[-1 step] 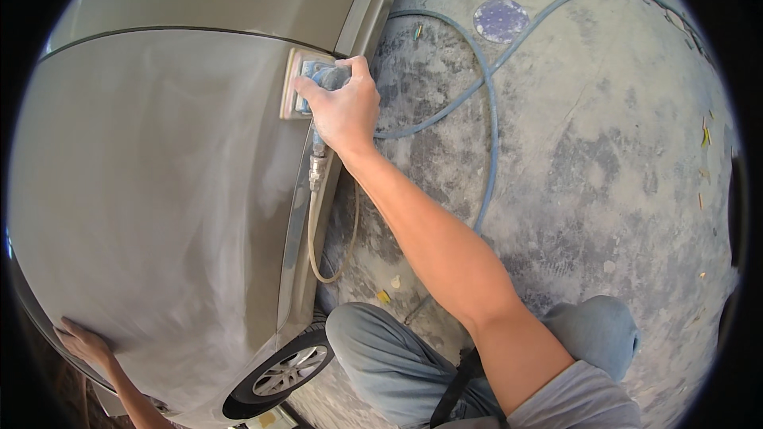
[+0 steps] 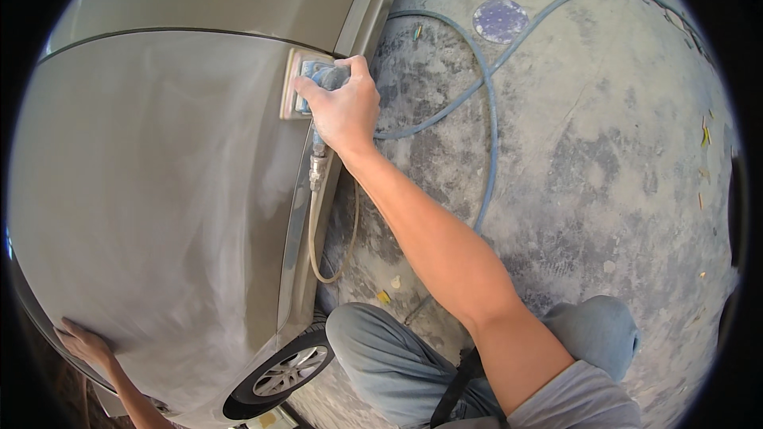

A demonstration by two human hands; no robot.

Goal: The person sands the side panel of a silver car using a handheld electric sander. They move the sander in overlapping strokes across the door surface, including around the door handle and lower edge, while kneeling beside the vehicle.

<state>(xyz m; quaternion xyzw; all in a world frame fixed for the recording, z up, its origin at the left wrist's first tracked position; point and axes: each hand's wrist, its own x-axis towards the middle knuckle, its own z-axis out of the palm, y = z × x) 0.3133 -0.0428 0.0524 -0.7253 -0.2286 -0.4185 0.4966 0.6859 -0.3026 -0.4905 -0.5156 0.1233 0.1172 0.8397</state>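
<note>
Up against the dull sanded car panel (image 2: pixel 159 191), the right hand (image 2: pixel 340 107) is wrapped tight around a blue air sander (image 2: pixel 311 83), fingers curled over its top, and the pale rectangular pad of the tool sits flat on the panel just below the dark seam line. Directly under that hand a metal hose fitting (image 2: pixel 317 168) hangs from the tool, and a tan hose (image 2: pixel 318 258) drops from it in a loop beside the panel's edge. Out to the right of the wrist a blue air hose (image 2: pixel 489 123) snakes across the dusty concrete floor (image 2: pixel 604 191), curling in a wide loop and running off toward the far edge. Beyond the knuckles, past the hose loop, a round purplish sanding disc (image 2: pixel 500 20) lies flat on the floor, well apart from the tool. Down at the lower left, the left hand (image 2: pixel 86 343) is spread open, fingers flat, pressing on the panel's lower curve and holding nothing. Between the two hands, low down, a wheel (image 2: pixel 284 372) with a silver rim peeks out under the bodywork. Close by the right forearm, the person's knee in grey trousers (image 2: pixel 389 357) is bent over the floor.
</note>
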